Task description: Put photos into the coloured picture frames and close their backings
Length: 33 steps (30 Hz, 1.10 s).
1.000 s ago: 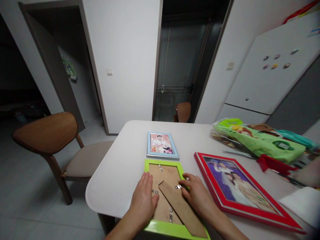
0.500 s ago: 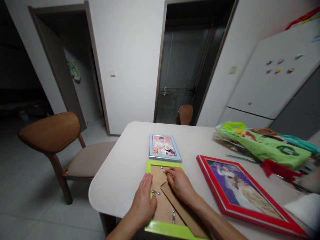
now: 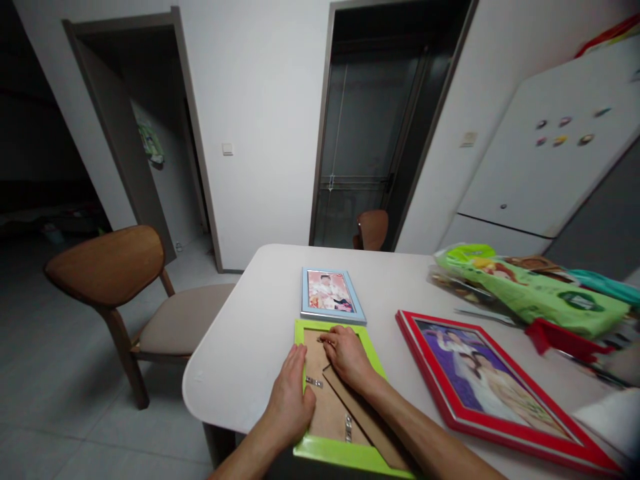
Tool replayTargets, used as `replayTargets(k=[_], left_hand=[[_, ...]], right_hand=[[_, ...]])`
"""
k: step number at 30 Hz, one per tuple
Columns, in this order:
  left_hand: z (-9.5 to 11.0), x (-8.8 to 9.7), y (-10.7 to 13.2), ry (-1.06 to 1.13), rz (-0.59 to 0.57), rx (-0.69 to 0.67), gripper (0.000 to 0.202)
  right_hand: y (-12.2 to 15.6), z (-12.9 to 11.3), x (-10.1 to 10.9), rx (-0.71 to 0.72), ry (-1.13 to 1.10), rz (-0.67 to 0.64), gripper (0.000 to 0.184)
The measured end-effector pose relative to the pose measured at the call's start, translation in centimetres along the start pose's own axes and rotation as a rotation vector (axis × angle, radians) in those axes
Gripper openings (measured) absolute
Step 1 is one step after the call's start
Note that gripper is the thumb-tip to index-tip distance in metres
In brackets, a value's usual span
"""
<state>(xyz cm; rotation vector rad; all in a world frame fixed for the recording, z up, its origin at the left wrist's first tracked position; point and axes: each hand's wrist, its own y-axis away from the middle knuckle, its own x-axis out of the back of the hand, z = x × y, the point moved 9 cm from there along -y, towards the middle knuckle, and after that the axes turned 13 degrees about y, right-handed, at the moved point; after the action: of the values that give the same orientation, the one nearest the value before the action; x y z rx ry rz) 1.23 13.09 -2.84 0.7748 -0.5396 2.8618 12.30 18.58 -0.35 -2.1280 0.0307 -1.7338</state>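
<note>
A lime-green picture frame (image 3: 373, 360) lies face down at the table's near edge, its brown backing board and folded stand up. My left hand (image 3: 291, 400) lies flat on the frame's left side, fingers stretched forward beside a small metal clip (image 3: 314, 382). My right hand (image 3: 347, 355) rests on the upper part of the backing, its fingertips curled and pinched at the clip near the frame's top edge.
A small blue frame (image 3: 330, 293) with a photo lies just beyond the green one. A large red frame (image 3: 493, 383) lies to the right. Green snack bags (image 3: 530, 283) and clutter crowd the far right. A wooden chair (image 3: 120, 280) stands left of the white table (image 3: 240, 347).
My right hand has moved from the frame's right-side clip up and left to the clip at the top edge. My left hand has stayed flat on the left side.
</note>
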Motion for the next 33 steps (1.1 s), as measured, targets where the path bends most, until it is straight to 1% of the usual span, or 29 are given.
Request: replayTargets(k=[3,6,9,11,14,16,18,20,22,24,28,31,33], left_hand=[[0.1,0.0,0.0,-0.001,-0.021,0.027,0.066],[0.3,-0.1,0.0,-0.02,-0.027,0.031,0.062],[0.3,-0.3,0.0,-0.033,-0.024,0.021,0.062],[0.2,-0.4,0.0,-0.033,-0.024,0.014,0.064],[0.1,-0.4,0.1,-0.028,-0.026,0.009,0.065],[-0.1,-0.3,0.2,-0.012,-0.022,0.016,0.066],[-0.2,-0.3,0.2,0.006,-0.013,0.027,0.066],[-0.1,-0.3,0.1,0.016,-0.01,0.035,0.066],[0.0,-0.4,0.0,0.012,-0.014,0.038,0.066],[0.1,-0.5,-0.1,0.001,-0.02,0.039,0.066],[0.0,-0.7,-0.1,0.003,-0.015,0.032,0.067],[-0.1,-0.7,0.0,-0.007,-0.011,0.025,0.067],[0.1,-0.7,0.0,-0.032,-0.02,0.026,0.067]], right_hand=[[1.8,-1.6,1.0,0.065,-0.053,-0.01,0.026],[3.4,-3.5,1.1,0.138,-0.137,-0.061,0.017],[3.6,-4.1,0.9,0.116,-0.153,-0.062,0.014],[3.2,-4.1,1.0,0.094,-0.16,-0.052,0.014],[3.2,-3.7,1.7,0.116,-0.229,-0.085,0.016],[4.0,-3.3,2.3,0.166,-0.299,-0.154,0.021],[5.4,-2.7,2.7,0.219,-0.354,-0.263,0.027],[7.0,-2.2,2.7,0.264,-0.368,-0.371,0.027],[8.1,-1.9,2.5,0.286,-0.345,-0.408,0.023],[8.4,-1.8,2.2,0.291,-0.31,-0.382,0.019],[8.1,-2.0,1.8,0.264,-0.282,-0.306,0.011],[7.9,-2.0,1.9,0.242,-0.291,-0.262,0.011],[7.8,-1.4,2.1,0.166,-0.289,-0.223,0.016]])
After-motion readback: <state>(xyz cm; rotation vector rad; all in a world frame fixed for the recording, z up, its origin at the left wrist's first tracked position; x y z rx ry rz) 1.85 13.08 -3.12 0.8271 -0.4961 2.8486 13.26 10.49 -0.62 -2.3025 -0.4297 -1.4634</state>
